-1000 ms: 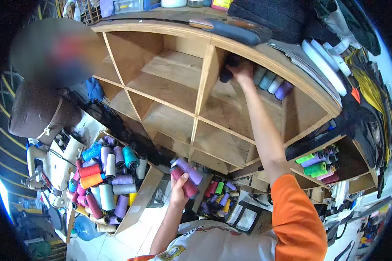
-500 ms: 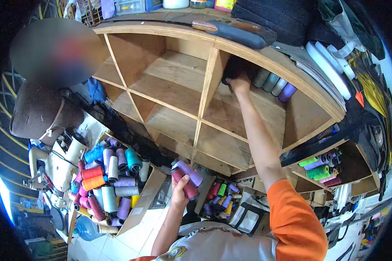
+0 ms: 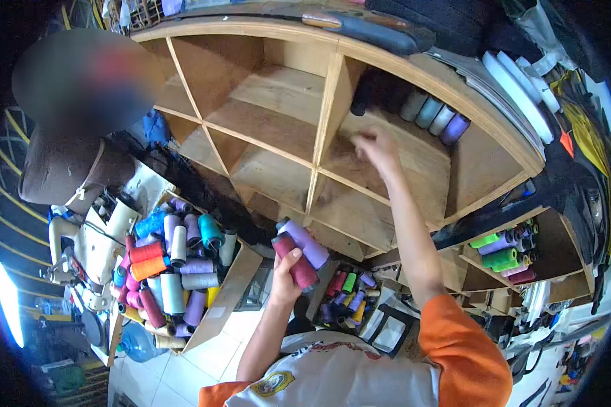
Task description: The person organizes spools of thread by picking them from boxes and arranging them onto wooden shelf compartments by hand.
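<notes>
My left hand [image 3: 288, 277] is closed round a dark red thread spool [image 3: 296, 261] and a purple thread spool [image 3: 305, 244], held side by side in front of the shelf. At the upper right compartment of the wooden shelf [image 3: 332, 102], my right hand [image 3: 377, 150] is apart from the spools, its fingers loosely spread and slightly blurred, with nothing seen in them. Behind it stands a row of spools: a black spool [image 3: 360, 102] in shadow at the left, then a grey spool [image 3: 413, 106], more greyish ones and a purple spool [image 3: 455, 129] at the right.
A box [image 3: 214, 322] full of many-coloured spools lies at the lower left, beside a white sewing machine [image 3: 119, 227]. Another box of spools [image 3: 349, 295] sits below the shelf. More spools [image 3: 501, 260] lie in a lower shelf at the right. A blurred person [image 3: 85, 81] is at the upper left.
My right hand has drawn back from the dark spools at the compartment's back left, toward its front. My left hand has moved up and slightly right, still holding both spools.
</notes>
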A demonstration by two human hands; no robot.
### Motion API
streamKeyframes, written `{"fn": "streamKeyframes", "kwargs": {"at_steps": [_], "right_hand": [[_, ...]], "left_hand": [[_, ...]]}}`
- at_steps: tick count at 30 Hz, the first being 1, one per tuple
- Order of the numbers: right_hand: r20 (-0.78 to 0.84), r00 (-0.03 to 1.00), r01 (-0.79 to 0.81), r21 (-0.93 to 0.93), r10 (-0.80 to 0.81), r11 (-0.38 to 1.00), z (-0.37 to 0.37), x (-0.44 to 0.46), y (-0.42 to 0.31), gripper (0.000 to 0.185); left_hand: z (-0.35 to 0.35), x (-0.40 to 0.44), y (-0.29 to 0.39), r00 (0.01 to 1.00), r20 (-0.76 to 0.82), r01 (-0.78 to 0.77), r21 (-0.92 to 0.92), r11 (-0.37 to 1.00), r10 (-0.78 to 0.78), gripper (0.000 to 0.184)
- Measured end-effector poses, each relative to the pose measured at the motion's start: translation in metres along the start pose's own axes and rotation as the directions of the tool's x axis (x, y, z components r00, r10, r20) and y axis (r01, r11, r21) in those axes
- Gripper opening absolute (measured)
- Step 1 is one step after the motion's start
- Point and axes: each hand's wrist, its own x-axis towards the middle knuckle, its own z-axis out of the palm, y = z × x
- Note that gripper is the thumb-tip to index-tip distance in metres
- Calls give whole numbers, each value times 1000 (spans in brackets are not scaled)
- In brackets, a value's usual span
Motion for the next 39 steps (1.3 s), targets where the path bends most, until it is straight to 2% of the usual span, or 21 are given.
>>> {"fn": "streamKeyframes", "kwargs": {"at_steps": [1,3,5,7,8,11,12,13,15,16,19,21,23,24,26,29,31,32,36,39], "right_hand": [[266,963,-81,138,42,987,-4,-42,-22,32],[607,794,-143,133,33,981,-1,-113,-49,33],[666,737,94,66,-114,993,14,-156,-44,33],[637,771,203,-237,-6,950,14,-176,-56,44],[659,750,154,-252,53,955,24,-174,-26,53],[635,772,-99,153,-21,983,11,-176,-6,52],[650,758,-313,286,56,906,8,-173,-5,51],[621,771,-484,426,142,765,-4,-172,-5,48],[410,900,-387,586,152,712,-19,-161,-9,42],[318,935,-337,649,159,682,-24,-150,-9,40],[80,989,-142,729,122,670,-34,-95,-15,36],[-109,994,34,347,4,937,-37,-55,-24,37],[-264,947,248,250,-181,936,-22,-19,-26,38],[-297,939,206,89,-172,974,-17,-3,-22,40],[-353,919,99,-229,-178,968,-4,29,-19,45],[-355,924,30,-304,-142,952,10,57,-1,46],[-401,901,48,-289,-166,956,17,68,13,47],[-398,880,164,-258,-260,952,17,68,20,49],[-376,848,292,-258,-375,921,13,47,14,50],[-492,780,216,-367,-386,905,15,43,21,51]], "left_hand": [[2,1,1,1000,-17,4,-6,1000,-4,54],[14,3,6,1000,14,27,-35,999,-27,52],[15,6,5,998,38,59,-25,998,-58,51],[10,10,-2,994,49,100,14,995,-100,52],[13,10,-3,987,108,115,48,992,-119,57],[25,6,-1,980,191,48,20,999,-51,62],[28,4,-2,986,159,53,-54,997,-44,65],[31,5,1,985,170,52,-83,995,-37,65],[36,0,10,984,178,51,-146,988,-25,65],[37,-2,17,994,107,25,-112,993,-13,58],[20,-4,29,996,89,25,42,999,-29,49],[27,-7,35,1000,17,6,141,990,-8,43],[17,-6,34,1000,11,3,224,975,-5,43],[17,-8,34,1000,7,0,229,973,-1,45],[18,-10,33,1000,8,15,113,993,-16,46],[14,-15,39,996,42,86,-42,995,-84,52],[14,-16,46,990,101,106,-85,991,-98,54],[13,-15,47,989,113,103,-69,992,-94,58],[15,-13,51,983,160,98,-50,994,-89,68],[20,-13,48,971,218,114,-59,992,-99,72]]}}
